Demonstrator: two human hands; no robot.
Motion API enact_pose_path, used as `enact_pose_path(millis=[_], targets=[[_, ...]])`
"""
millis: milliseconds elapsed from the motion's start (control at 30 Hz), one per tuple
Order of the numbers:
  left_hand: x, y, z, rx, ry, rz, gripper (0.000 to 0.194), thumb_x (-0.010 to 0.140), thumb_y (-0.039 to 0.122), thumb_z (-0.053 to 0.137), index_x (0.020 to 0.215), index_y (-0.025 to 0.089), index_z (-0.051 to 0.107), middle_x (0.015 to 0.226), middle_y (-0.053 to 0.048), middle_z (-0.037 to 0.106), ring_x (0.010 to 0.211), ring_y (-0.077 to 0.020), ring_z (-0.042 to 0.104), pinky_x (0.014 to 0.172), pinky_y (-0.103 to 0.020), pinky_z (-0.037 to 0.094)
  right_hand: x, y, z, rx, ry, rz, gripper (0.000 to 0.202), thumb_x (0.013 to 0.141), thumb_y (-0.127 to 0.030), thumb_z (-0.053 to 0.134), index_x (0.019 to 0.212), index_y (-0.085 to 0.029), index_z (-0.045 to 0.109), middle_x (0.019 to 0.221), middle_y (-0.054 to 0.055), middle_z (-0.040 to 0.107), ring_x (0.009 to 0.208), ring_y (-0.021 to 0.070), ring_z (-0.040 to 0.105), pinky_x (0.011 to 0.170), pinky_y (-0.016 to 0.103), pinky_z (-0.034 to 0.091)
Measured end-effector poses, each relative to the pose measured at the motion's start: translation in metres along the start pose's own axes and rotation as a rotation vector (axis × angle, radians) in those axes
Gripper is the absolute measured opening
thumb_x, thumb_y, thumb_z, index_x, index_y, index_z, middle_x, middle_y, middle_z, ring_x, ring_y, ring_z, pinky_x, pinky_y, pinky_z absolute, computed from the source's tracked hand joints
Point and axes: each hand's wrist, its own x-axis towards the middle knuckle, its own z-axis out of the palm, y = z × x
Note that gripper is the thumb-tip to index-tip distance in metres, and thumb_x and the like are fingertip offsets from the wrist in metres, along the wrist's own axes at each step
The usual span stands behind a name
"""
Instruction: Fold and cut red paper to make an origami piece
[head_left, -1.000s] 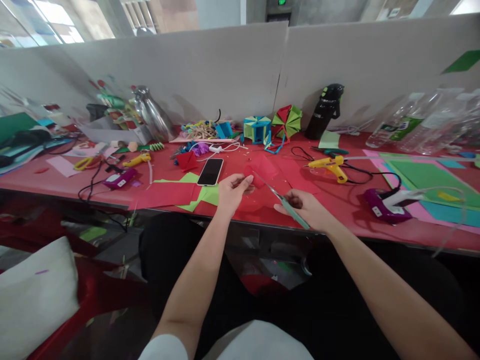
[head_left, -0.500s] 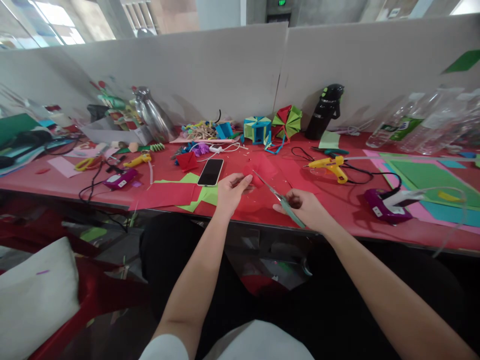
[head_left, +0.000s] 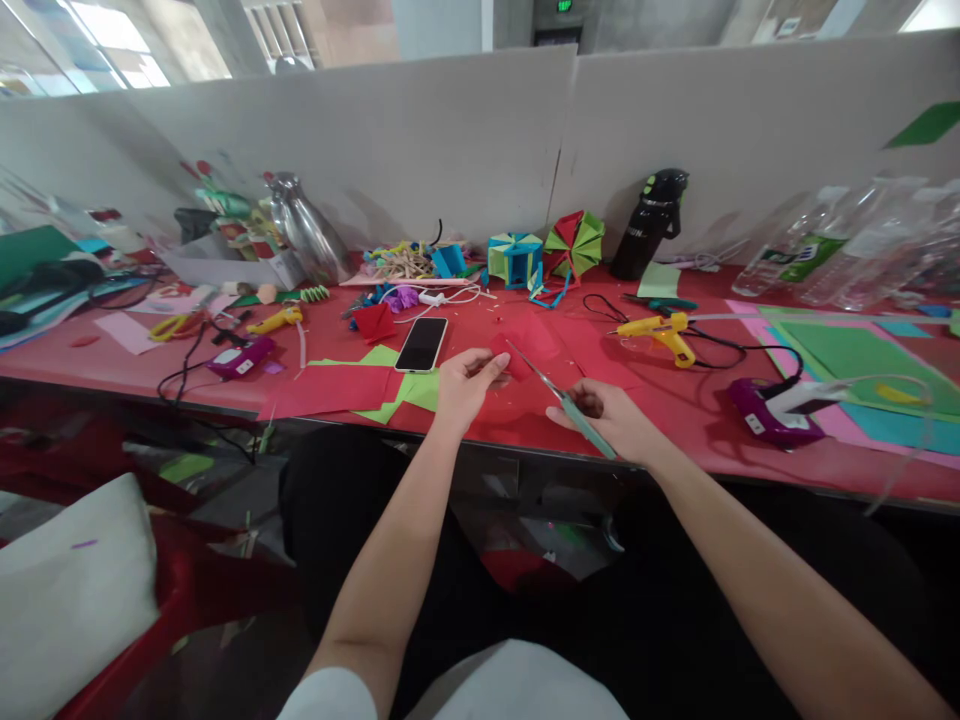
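My left hand (head_left: pixel 466 384) pinches a small piece of red paper (head_left: pixel 513 358) between thumb and fingers, just above the red tabletop. In my right hand (head_left: pixel 604 415) is a pair of scissors (head_left: pixel 583 424) with greenish handles. Their blades point up and left, with the tips beside the red paper. Red on red makes the paper's outline hard to follow. To the left of my left hand lie a phone (head_left: pixel 421 345), red paper sheets (head_left: pixel 330 390) and light green sheets (head_left: pixel 420 392).
A yellow glue gun (head_left: pixel 660 335) and a purple power socket (head_left: pixel 776 412) with cables lie to the right. Folded paper models (head_left: pixel 515 262) stand at the back near a black bottle (head_left: pixel 649 225). A steel jug (head_left: pixel 307 235) and plastic bottles (head_left: pixel 847 245) line the partition.
My left hand has shifted very slightly to the right with the red paper. The scissors have turned a little, and their handles look closer together.
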Motion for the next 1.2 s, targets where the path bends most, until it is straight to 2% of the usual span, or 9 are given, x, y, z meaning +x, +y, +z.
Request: enact_pose_path(millis=[267,600,733,833,1000,1100,1200], targets=[[-0.003,-0.001,0.002,0.022,-0.063,-0.015,0.034,0.07,0.045,0.082,0.077,0.015,0.067,0.066,-0.001,0.069,0.063,-0.0178,0.073,0.067,-0.03,0.063,0.0,-0.002,0.003,-0.01,0.026,0.008,0.044,0.068,-0.054,0.081,0.076,-0.021,0.052,0.068,-0.004,0.053,0.062,0.0134,0.05,0.058,0.027,0.038],[-0.005,-0.003,0.005,0.02,-0.069,-0.024,0.035,0.068,0.046,0.083,0.077,0.015,0.067,0.066,-0.001,0.069,0.064,-0.0192,0.073,0.068,-0.033,0.064,0.0,0.001,0.003,-0.045,0.079,-0.012,0.05,0.064,-0.062,0.08,0.073,-0.021,0.052,0.063,-0.004,0.051,0.058,0.0129,0.047,0.053,0.027,0.036],[-0.004,-0.004,0.004,0.031,-0.074,-0.02,0.036,0.069,0.047,0.082,0.077,0.016,0.067,0.066,0.0,0.069,0.064,-0.0187,0.073,0.068,-0.032,0.064,-0.001,-0.001,0.005,-0.056,0.14,-0.022,0.054,0.06,-0.066,0.08,0.069,-0.022,0.05,0.059,-0.004,0.051,0.054,0.0122,0.044,0.048,0.027,0.033],[-0.004,-0.005,0.003,0.057,-0.076,-0.01,0.036,0.07,0.048,0.081,0.08,0.016,0.068,0.068,-0.001,0.07,0.064,-0.0181,0.072,0.068,-0.032,0.064,0.001,-0.005,0.004,0.041,0.217,-0.009,0.055,0.059,-0.067,0.08,0.071,-0.022,0.05,0.057,-0.003,0.053,0.048,0.0123,0.046,0.046,0.028,0.035],[-0.002,-0.006,0.002,0.149,-0.063,0.042,0.034,0.076,0.05,0.075,0.078,0.018,0.067,0.07,-0.001,0.069,0.067,-0.018,0.072,0.067,-0.031,0.062,0.009,-0.005,-0.019,0.183,0.546,-0.037,0.052,0.064,-0.066,0.077,0.078,-0.024,0.05,0.058,-0.004,0.053,0.048,0.0129,0.046,0.047,0.029,0.036],[-0.001,-0.006,-0.002,0.27,-0.035,0.105,0.03,0.08,0.049,0.071,0.078,0.019,0.067,0.072,-0.003,0.068,0.068,-0.0186,0.07,0.066,-0.03,0.058,0.013,-0.001,-0.032,0.182,0.571,-0.017,0.055,0.064,-0.067,0.077,0.082,-0.025,0.047,0.064,-0.004,0.051,0.054,0.0137,0.047,0.053,0.031,0.038],[-0.001,-0.005,-0.008,0.417,0.039,0.191,0.02,0.079,0.04,0.075,0.082,0.02,0.071,0.085,-0.006,0.071,0.081,-0.0215,0.068,0.079,-0.032,0.055,0.015,0.001,-0.033,0.173,0.503,0.02,0.058,0.058,-0.064,0.082,0.082,-0.024,0.048,0.065,-0.004,0.05,0.057,0.0138,0.047,0.056,0.031,0.039]])
